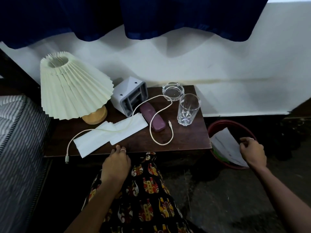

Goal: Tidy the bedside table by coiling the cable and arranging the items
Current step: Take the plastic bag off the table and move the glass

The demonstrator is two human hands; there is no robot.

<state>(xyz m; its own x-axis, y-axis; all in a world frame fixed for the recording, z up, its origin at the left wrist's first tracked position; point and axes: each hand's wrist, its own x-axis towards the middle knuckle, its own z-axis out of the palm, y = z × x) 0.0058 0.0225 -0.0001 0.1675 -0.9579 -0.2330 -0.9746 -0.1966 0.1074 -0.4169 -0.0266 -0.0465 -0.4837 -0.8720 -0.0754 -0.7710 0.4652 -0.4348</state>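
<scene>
Right hand (253, 153) pinches paper (225, 145) over bin (217, 127); left hand (116, 163) relaxed. Cable (161, 113) beyond it may snag glass (188, 110).

1. Bedside table (188, 132): dark wood top.
2. Back left corner: lamp (74, 86), pleated cream shade, wooden base.
3. Back middle: grey organizer (130, 96), tipped on its side.
4. Back right corner: glass ashtray (173, 90); tumbler (188, 109) upright just in front.
5. Middle: purple case (154, 118).
6. Front left: white tissues (109, 137).
7. White cable (161, 113) sprawls across tissues and case; one plug hangs over the front edge.
</scene>
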